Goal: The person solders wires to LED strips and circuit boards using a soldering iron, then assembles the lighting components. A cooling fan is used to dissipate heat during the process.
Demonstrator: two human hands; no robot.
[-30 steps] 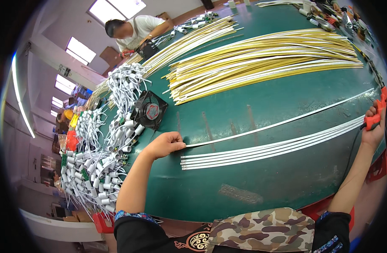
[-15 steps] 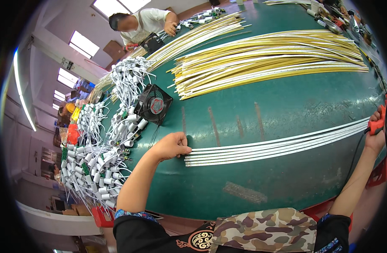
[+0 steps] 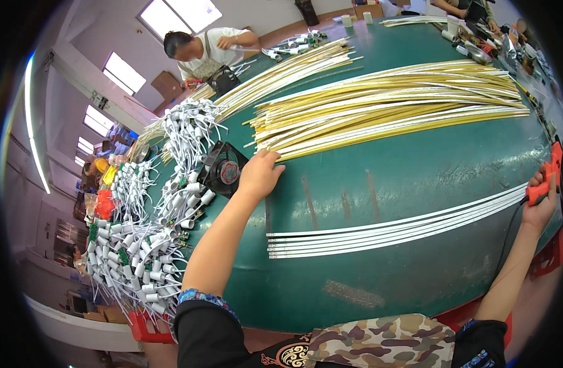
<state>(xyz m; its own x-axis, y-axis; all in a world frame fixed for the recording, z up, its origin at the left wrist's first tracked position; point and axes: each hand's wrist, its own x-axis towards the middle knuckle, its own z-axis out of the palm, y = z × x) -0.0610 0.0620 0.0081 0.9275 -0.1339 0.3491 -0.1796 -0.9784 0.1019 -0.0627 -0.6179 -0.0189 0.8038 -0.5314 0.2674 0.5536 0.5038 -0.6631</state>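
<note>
My left hand (image 3: 261,176) is at the near left end of a big pile of thin white and yellow strips (image 3: 391,104). Its thumb and fingers pinch around the end of the nearest strip. Several narrow white strips (image 3: 379,230), probably LED light strips, lie side by side in front of me, their left ends lined up. At the far right, my right hand (image 3: 540,199) is wrapped around a red pistol-shaped tool (image 3: 546,184) with a black cord. The tool's tip is hard to make out near the picture's rim, close to the right ends of the row.
A black square fan (image 3: 223,170) stands beside my left forearm. White lamp sockets with wires (image 3: 134,257) are heaped along the left edge. Across the green table (image 3: 330,285) sits a co-worker (image 3: 211,52) by another strip bundle (image 3: 281,70). Assorted tools (image 3: 477,52) lie at the far right.
My left hand has left the row's left ends and moved away from me to the pile of strips. My right hand keeps its hold on the red tool. The co-worker's hand has risen.
</note>
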